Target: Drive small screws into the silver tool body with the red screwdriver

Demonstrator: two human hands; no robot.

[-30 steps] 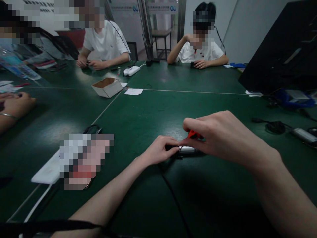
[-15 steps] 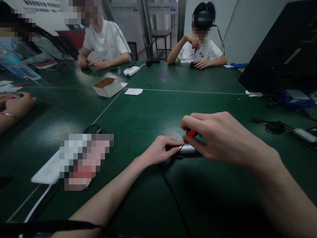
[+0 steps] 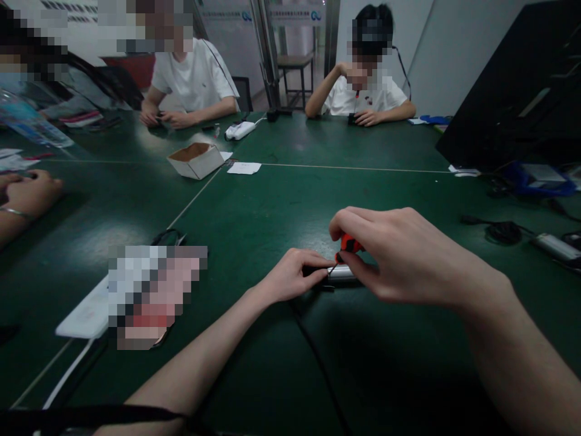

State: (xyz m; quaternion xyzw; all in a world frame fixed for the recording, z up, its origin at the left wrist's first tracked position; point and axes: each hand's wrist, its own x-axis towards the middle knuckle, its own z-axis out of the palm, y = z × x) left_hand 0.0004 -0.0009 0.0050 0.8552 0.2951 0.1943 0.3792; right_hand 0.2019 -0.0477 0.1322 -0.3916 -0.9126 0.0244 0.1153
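Observation:
On the green table, my left hand is closed round the black end of a silver cylindrical device. A dark cable runs from near it toward the table's front edge. My right hand grips a red and black screwdriver between thumb and fingers. The thin shaft slants down to the device beside my left fingertips; the exact contact point is too small to make out.
An open box and a white paper lie beyond. A white power strip is at left, a black monitor at right, near a coiled cable. People sit across and at left.
My right hand and the screwdriver handle have shifted very slightly. My left hand keeps its place on the device.

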